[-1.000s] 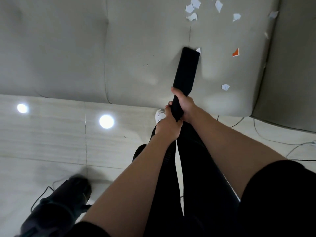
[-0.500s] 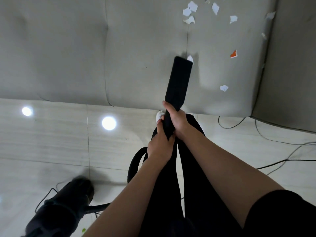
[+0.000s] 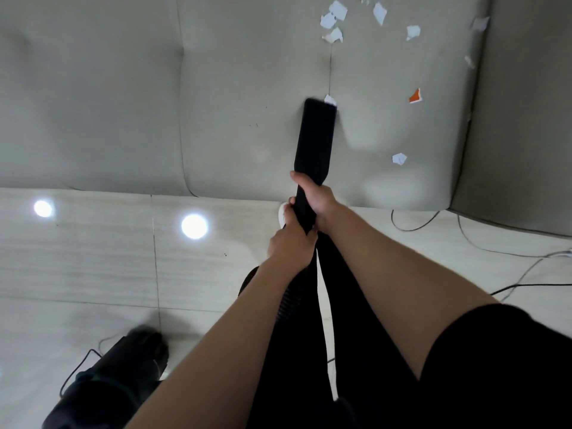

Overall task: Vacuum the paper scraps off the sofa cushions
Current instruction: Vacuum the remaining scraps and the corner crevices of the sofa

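Observation:
A flat black vacuum nozzle (image 3: 316, 137) lies on the grey sofa cushion (image 3: 247, 88), its tip touching a small white paper scrap (image 3: 330, 99) at the seam. My right hand (image 3: 315, 199) grips the nozzle's neck. Just below it, my left hand (image 3: 292, 243) grips the same black tube where the ribbed hose (image 3: 289, 300) begins. Several white scraps (image 3: 335, 17) lie farther back on the cushion. An orange scrap (image 3: 415, 96) and another white scrap (image 3: 399, 158) lie to the right of the nozzle.
The black vacuum body (image 3: 105, 382) stands on the tiled floor (image 3: 93, 258) at lower left. Thin cables (image 3: 464, 243) trail over the floor at right. The sofa's armrest (image 3: 526, 119) rises on the right. My legs in black stand below the hands.
The nozzle was drawn back toward me on the cushion, then pushed forward again to the scrap at the seam. Both hands kept their grip throughout.

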